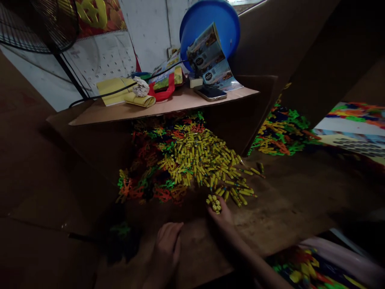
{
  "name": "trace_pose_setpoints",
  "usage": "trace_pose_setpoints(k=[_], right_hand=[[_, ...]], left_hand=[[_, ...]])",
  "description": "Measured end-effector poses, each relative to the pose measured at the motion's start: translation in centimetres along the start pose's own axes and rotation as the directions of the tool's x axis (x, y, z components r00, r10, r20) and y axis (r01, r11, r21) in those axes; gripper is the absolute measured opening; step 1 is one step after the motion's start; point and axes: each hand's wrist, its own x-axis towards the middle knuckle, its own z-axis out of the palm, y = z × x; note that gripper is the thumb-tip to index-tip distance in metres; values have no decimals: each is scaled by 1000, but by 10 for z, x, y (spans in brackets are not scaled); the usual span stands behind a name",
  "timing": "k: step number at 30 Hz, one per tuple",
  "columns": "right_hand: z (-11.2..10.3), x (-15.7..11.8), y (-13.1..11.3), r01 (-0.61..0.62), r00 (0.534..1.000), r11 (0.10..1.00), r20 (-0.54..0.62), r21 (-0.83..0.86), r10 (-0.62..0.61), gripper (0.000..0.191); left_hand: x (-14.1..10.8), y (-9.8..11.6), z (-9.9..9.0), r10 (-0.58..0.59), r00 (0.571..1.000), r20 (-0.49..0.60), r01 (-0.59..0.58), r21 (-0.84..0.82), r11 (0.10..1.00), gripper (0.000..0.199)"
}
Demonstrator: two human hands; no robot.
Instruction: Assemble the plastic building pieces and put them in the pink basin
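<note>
In the head view my right hand (225, 216) is closed around a bundle of short yellow sticks (214, 204), their ends facing up in a cluster. Just beyond it spreads a pile of the same yellow sticks (200, 156), some with small coloured tips. My left hand (167, 243) is over the brown tabletop (195, 257), to the left of the right hand and apart from it. Its fingers are curled and pressed together; the palm side is hidden, so I cannot make out anything in it.
Tangled orange, green and yellow plastic pieces (135, 188) lie behind and left of the sticks; another such heap (282, 132) is at right. A cardboard shelf (177, 102) above bears a phone (210, 93) and papers. A fan (39, 28) stands upper left, a blue basin (231, 28) behind.
</note>
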Motion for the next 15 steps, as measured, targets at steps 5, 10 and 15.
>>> trace_pose_setpoints(k=[5, 10, 15], right_hand=[[-2, -1, -1, 44, 997, 998, 66, -42, -41, 33], [-8, 4, -5, -8, 999, 1000, 50, -3, 8, 34], [-14, 10, -7, -92, 994, 990, -44, 103, 97, 42]], left_hand=[[4, -7, 6, -23, 999, 33, 23, 2, 1000, 33], [14, -14, 8, -5, 1000, -6, 5, 22, 1000, 31], [15, -13, 4, 24, 999, -33, -23, 39, 999, 31]])
